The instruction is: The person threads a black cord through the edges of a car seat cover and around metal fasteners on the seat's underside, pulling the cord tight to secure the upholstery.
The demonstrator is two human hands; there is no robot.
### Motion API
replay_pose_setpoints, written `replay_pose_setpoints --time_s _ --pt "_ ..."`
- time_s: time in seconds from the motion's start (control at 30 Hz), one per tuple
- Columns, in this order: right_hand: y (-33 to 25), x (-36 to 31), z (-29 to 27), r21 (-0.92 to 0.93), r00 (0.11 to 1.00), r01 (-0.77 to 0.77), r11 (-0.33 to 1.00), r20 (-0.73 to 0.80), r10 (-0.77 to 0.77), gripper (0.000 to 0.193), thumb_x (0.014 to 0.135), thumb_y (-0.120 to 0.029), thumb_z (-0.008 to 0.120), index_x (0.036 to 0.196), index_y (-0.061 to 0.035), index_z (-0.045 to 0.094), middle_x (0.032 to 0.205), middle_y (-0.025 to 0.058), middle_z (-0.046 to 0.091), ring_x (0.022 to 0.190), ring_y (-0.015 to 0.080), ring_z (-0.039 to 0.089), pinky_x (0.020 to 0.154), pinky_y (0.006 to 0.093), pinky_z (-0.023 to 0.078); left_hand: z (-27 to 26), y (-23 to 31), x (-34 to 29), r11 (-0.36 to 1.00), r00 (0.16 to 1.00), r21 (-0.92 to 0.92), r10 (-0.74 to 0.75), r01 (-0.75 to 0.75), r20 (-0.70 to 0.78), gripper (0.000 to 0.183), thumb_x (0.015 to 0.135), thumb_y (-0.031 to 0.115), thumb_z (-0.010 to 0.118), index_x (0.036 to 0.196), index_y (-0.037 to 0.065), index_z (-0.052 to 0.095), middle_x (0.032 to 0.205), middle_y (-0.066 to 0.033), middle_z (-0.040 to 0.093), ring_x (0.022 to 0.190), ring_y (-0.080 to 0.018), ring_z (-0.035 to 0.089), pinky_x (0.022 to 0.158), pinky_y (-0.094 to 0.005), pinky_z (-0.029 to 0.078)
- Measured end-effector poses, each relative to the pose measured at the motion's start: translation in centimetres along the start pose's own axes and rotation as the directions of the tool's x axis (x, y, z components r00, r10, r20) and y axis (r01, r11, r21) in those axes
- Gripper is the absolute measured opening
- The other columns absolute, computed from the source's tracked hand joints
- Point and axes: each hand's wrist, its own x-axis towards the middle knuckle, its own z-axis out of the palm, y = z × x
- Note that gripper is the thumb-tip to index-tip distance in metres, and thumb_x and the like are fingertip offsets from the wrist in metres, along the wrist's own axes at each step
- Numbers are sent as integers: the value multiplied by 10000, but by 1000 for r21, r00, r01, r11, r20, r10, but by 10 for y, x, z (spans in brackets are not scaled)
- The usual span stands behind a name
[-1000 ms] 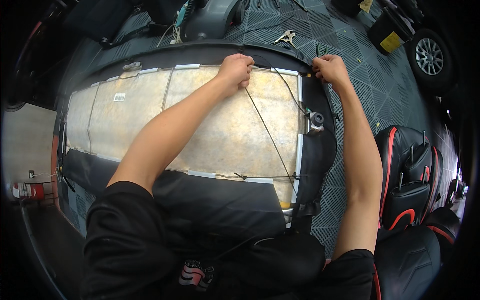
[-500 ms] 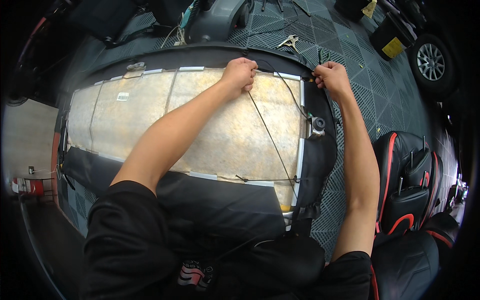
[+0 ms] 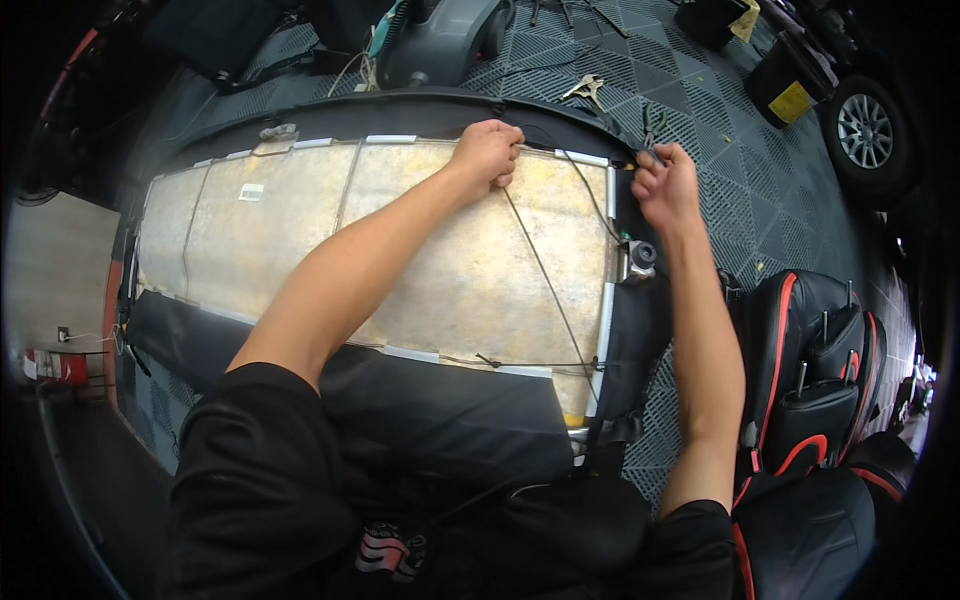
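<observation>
A long seat cushion lies underside up, its pale padded base (image 3: 440,260) framed by white strips and black cover material (image 3: 640,330). My left hand (image 3: 487,155) is closed in a pinch at the far edge of the base, on a thin black cord (image 3: 540,262). From that hand the cord runs taut to the near right corner. Another length of dark cord (image 3: 590,190) loops toward a metal bracket with a round black knob (image 3: 640,258). At the far right corner my right hand (image 3: 668,190) pinches the edge of the black cover; its fingertips are partly hidden.
Pliers (image 3: 655,122) and a metal clamp tool (image 3: 585,90) lie on the grey tiled floor beyond the cushion. Black seats with red trim (image 3: 800,370) stand at right. A car wheel (image 3: 865,135) and black bins (image 3: 785,90) are at the far right.
The right hand has shifted slightly nearer and turned, its fingers now curled around the corner edge. The left hand keeps its pinch on the cord. The whole view has shifted a little.
</observation>
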Motion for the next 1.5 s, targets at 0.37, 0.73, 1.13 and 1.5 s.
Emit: replay_pose_setpoints --time_s 0.37,0.73,1.13,1.5 --pt "-38 -7 24 -708 947 -248 661 -34 319 231 887 -240 603 977 -28 592 640 -21 525 469 78 451 432 241 362 52 12 12 834 980 523 197 -172 9 193 904 197 624 921 16 690 576 -44 560 398 -135 462 366 -326 338" --pt "-36 4 5 -813 936 -17 582 192 296 432 1004 -67 379 1430 -34 444 793 92 696 624 155 693 562 253 590 97 19 45 582 935 744 84 -327 345 219 895 194 642 994 16 723 652 -63 623 483 -137 534 453 -312 430" --pt "-50 3 35 -743 803 401 -536 567 -185 202 807 -159 662 919 -18 754 788 166 706 766 408 675 800 408 555 102 21 43 832 897 453 112 -319 427 197 948 179 596 957 0 677 579 -12 528 429 -102 419 419 -287 347" --pt "-122 -80 131 -930 931 361 -67 363 -26 359 930 -302 553 859 15 706 717 87 639 676 139 593 672 293 472 92 54 -23 528 697 475 384 -704 605 246 930 218 568 1085 97 716 819 -22 674 714 -103 588 684 -287 483"
